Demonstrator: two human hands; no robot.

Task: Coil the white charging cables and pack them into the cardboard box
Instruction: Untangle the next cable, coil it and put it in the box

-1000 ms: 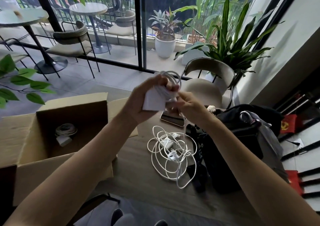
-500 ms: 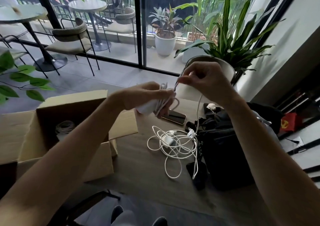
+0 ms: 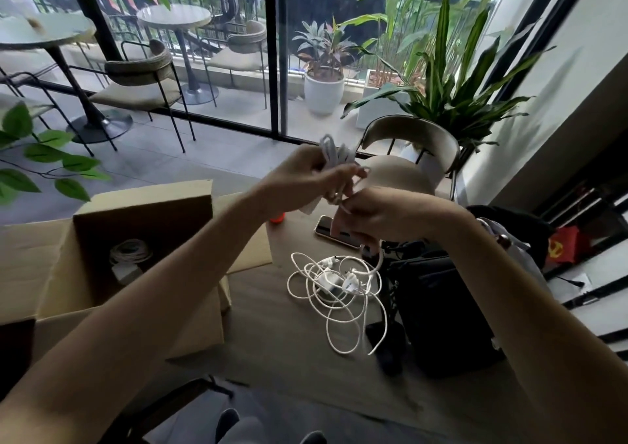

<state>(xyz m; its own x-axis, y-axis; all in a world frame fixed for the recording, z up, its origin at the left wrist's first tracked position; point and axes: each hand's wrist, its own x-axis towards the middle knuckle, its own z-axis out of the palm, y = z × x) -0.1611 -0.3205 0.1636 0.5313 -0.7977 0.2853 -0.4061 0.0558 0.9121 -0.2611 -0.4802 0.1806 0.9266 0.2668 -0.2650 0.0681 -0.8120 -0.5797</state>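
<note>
R hand (image 3: 377, 219) dropped under L hand (image 3: 306, 180); both grips clamped on white cable (image 3: 334, 153)

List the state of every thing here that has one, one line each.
Brown cardboard box: open.
Coiled white cable in the box: wound, packed.
White cable bundle: partly coiled, gripped by left hand.
Right hand: pinching the bundle's trailing end.
White cable heap on the table: loose, tangled.

No legible text or numbers; only a yellow hammer-and-sickle emblem (image 3: 557, 252) on a red cloth (image 3: 568, 239) at right.
</note>
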